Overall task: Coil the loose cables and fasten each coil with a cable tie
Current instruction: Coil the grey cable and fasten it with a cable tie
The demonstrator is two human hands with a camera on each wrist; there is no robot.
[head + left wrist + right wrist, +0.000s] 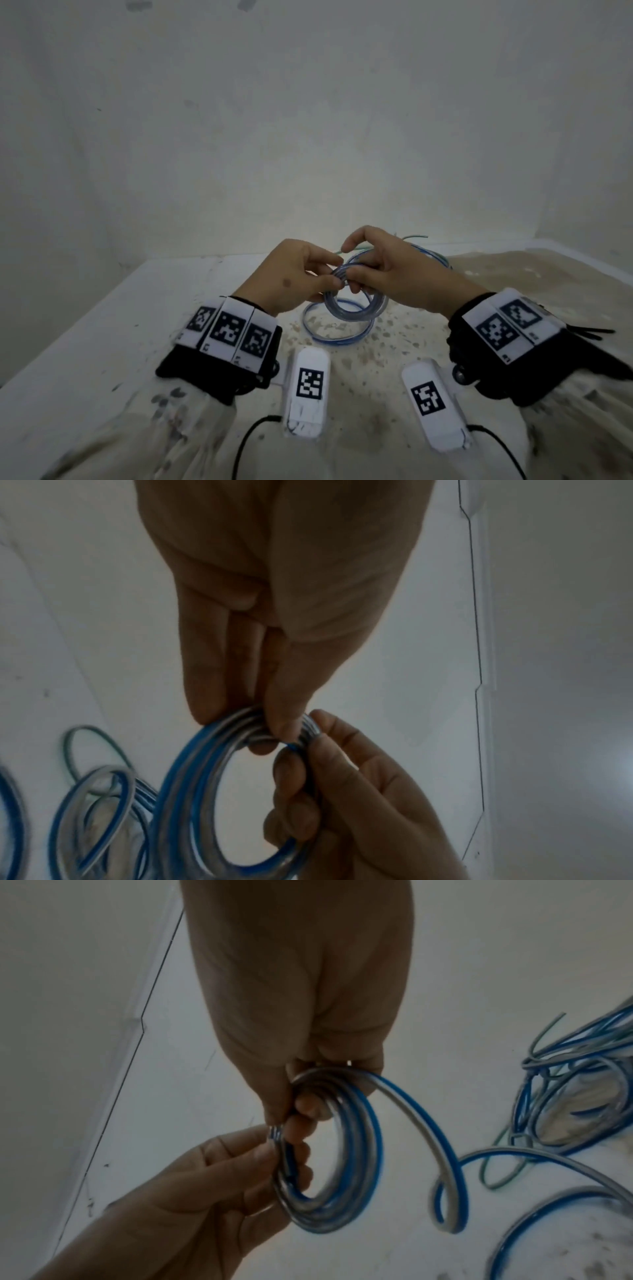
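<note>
A blue-and-clear twin cable is wound into a small coil (pixel 354 310) held just above the table. My left hand (pixel 333 275) pinches the coil's top between thumb and fingers; in the left wrist view the fingertips (pixel 281 729) press on the strands of the coil (pixel 185 791). My right hand (pixel 353 276) grips the same coil (pixel 346 1183) beside it, fingers curled through the ring. A loose tail of the cable (pixel 448 1164) trails down to a wide loop (pixel 337 330) on the table. Thin black strips like cable ties (pixel 591 333) lie by my right wrist.
A second tangle of blue and grey cable (pixel 565 1096) with a thin green wire (pixel 416 237) lies behind my right hand. The white, speckled table (pixel 102 342) meets a pale wall close behind. White tagged camera blocks (pixel 308 387) hang under both wrists.
</note>
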